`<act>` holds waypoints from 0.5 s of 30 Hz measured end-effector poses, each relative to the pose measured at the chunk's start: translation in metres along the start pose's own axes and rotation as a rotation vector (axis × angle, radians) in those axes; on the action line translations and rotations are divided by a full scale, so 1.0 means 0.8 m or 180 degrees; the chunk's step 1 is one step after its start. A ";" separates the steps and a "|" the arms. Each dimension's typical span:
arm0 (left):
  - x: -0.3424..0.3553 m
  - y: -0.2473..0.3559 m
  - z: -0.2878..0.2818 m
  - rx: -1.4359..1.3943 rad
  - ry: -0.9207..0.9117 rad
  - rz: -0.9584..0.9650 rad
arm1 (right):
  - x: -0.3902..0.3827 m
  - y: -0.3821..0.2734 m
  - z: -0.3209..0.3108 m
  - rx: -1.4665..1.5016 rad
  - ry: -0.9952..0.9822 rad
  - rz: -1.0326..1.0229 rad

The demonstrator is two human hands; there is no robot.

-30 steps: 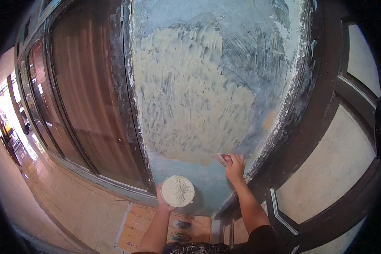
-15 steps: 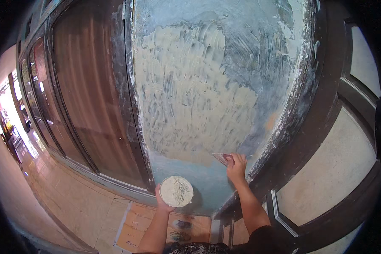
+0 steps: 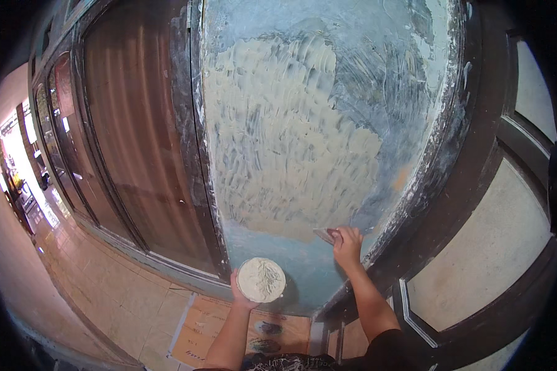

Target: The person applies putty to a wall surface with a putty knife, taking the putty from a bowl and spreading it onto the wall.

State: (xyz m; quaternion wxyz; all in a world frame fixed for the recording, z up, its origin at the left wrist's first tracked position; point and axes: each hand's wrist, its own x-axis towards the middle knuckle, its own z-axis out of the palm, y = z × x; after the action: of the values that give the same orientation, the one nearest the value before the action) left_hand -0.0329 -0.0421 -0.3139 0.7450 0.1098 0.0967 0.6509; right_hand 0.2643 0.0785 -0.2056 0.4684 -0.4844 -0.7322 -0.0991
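Note:
A wall panel (image 3: 278, 123) fills the upper middle, streaked with cream filler over blue-grey and pale blue, with a bare blue strip lower down. My left hand (image 3: 242, 295) grips a round container (image 3: 262, 278) of cream paste at the lower middle, in front of the panel's lower part. The paste's surface is ridged. My right hand (image 3: 346, 247) is closed on a flat scraper (image 3: 322, 235), whose blade lies at the lower border of the cream area, close to or on the wall; I cannot tell if it touches.
A brown-framed glass panel (image 3: 136, 136) runs along the left, beside a tiled floor (image 3: 111, 297) reaching toward a bright opening. A dark wooden frame with pale inset panels (image 3: 470, 247) stands at the right. An orange sheet (image 3: 192, 337) lies below my arms.
The view has shifted slightly, the wall appearing a little further right. My right hand and scraper sit marginally further right and lower in the picture; both grips are unchanged.

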 end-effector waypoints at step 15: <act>-0.003 -0.001 -0.003 0.0002 0.0085 0.0038 | -0.021 0.006 0.020 -0.0001 -0.0108 -0.0002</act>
State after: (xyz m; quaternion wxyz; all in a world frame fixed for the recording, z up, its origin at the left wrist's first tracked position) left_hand -0.0331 -0.0441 -0.3165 0.7396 0.1019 0.1061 0.6567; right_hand 0.2600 0.0804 -0.2288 0.4558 -0.4858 -0.7402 -0.0911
